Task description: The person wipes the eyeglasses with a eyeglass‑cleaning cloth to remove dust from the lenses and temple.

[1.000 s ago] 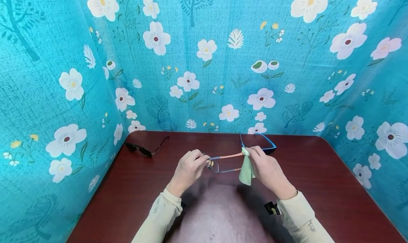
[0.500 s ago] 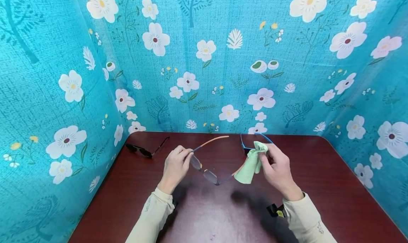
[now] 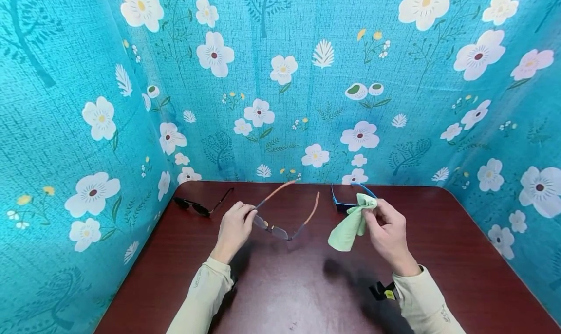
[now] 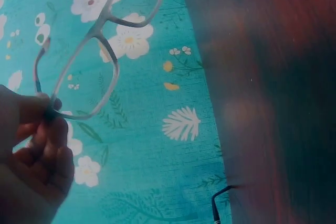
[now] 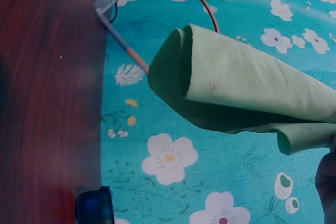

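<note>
My left hand [image 3: 235, 228] pinches a pair of eyeglasses [image 3: 280, 233] at the corner where one temple meets the frame. They are held up over the table, lenses low, with both orange-tipped temples spread toward the back. In the left wrist view, thumb and fingers grip the grey frame [image 4: 114, 72] beside one lens. Bunched between the thumb and fingers of my right hand [image 3: 387, 231] is a light green cloth [image 3: 346, 231], its loose end hanging down to the left. The cloth is apart from the eyeglasses and fills much of the right wrist view [image 5: 252, 77].
Black sunglasses [image 3: 193, 206] lie at the back left of the dark red table [image 3: 289, 290]. Blue-framed sunglasses [image 3: 344, 205] sit at the back right, partly behind the cloth and right hand. A blue flowered curtain [image 3: 280, 105] stands around the back and sides.
Both hands have moved apart, the left one leftward with the eyeglasses, the right one rightward with the cloth. The cloth has come off the temple, and the eyeglasses have turned, temples toward the back.
</note>
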`<action>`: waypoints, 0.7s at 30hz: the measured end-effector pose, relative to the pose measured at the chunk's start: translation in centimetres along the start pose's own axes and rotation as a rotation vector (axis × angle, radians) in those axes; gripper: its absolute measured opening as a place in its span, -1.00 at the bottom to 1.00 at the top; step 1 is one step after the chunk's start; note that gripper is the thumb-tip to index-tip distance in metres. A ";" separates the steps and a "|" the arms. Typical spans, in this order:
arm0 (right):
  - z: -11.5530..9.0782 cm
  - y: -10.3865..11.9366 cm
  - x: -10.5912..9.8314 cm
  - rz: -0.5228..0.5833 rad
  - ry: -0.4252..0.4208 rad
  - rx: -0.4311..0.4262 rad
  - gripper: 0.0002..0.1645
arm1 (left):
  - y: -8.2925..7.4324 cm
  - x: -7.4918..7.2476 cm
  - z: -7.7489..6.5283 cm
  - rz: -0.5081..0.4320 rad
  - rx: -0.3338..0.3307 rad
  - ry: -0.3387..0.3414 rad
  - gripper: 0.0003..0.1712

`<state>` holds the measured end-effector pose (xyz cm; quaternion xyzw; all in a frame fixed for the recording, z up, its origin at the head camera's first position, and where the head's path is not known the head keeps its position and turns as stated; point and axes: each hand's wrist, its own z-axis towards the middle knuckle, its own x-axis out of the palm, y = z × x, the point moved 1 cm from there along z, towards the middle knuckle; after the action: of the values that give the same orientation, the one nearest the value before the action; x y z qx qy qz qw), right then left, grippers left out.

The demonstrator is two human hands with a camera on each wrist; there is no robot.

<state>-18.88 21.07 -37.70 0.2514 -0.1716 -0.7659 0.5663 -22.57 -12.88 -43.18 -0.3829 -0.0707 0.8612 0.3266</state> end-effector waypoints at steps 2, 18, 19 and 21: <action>-0.4 -0.8 -0.2 -0.017 0.004 0.014 -0.79 | 0.4 0.0 0.1 -0.011 -0.063 0.010 -0.93; -0.5 0.0 -0.8 -0.120 0.054 0.073 -0.85 | 4.8 0.8 0.7 -0.048 -0.605 0.206 -0.87; -0.4 0.0 -0.8 -0.121 0.055 0.074 -0.84 | 5.0 1.0 0.8 -0.044 -0.626 0.229 -0.87; -0.6 -0.6 -0.8 -0.120 0.059 0.073 -0.83 | 5.5 1.2 0.8 -0.040 -0.660 0.270 -0.85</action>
<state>-18.82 21.99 -38.36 0.3043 -0.1669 -0.7841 0.5146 -26.55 -16.31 -45.45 -0.5769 -0.3088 0.7268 0.2087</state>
